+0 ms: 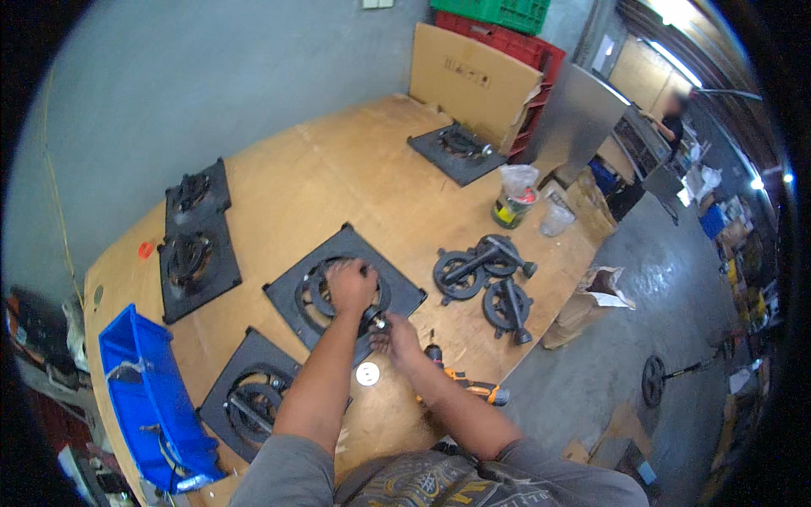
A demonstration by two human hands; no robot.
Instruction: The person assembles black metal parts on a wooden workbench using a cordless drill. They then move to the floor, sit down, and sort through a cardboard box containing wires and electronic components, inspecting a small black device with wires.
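Counting across the worktop (287, 186), I get five black plates, each with a ring-shaped piece on it: the central plate (401, 291) under my hands, one toward its near left, a pair (211, 253) end to end farther left, and one (463, 169) by the cardboard sheet (473, 72). Three loose burners (512, 308) cluster to the right; I also see one white disc (367, 373), one orange ring (145, 249) and one power drill (481, 389).

My left hand (352, 286) lies over the ring on the central plate; I can't tell how firmly its grip closes. My right hand (395, 338) curls beside the silver-tipped fitting (372, 316) at that plate's near edge; whether its grip holds it, I can't tell.

The blue bin (160, 363) at the left edge contains small items, too unclear to name. A tub (509, 211) has a clear bag (518, 177) and something red in its mouth.

Wood runs broadly between the left pair and the central plate. On my right, the drill lies near the worktop's edge, with floor (608, 363) beyond.
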